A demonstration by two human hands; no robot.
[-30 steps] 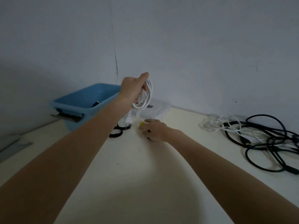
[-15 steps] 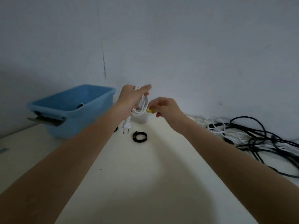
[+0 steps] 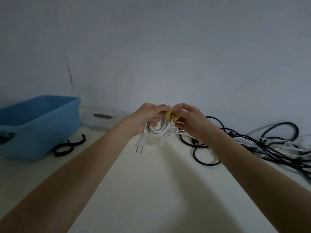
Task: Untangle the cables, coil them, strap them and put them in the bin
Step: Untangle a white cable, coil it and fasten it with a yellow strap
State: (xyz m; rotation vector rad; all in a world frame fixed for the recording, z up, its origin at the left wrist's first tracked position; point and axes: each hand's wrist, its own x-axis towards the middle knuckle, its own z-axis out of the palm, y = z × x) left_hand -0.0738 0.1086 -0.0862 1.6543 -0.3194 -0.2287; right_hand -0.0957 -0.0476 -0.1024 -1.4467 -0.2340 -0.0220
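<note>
My left hand [image 3: 146,117] grips a coiled white cable [image 3: 161,129] above the table, and its two-pin plug [image 3: 141,144] dangles below. My right hand [image 3: 189,119] pinches a yellow strap [image 3: 170,113] that lies against the top of the coil, right beside the left hand's fingers. A tangle of black and white cables [image 3: 262,145] lies on the table to the right. The blue bin [image 3: 37,123] stands at the far left; its inside is mostly hidden from here.
Two black straps [image 3: 69,145] lie on the table next to the bin. A pale lid with a dark handle [image 3: 101,119] rests against the wall behind the bin. The cream table [image 3: 151,190] ends at the wall.
My right hand picked the yellow strap up from the table and brought it to the coil. My left hand lowered the coil and both hands met; the view shifted right.
</note>
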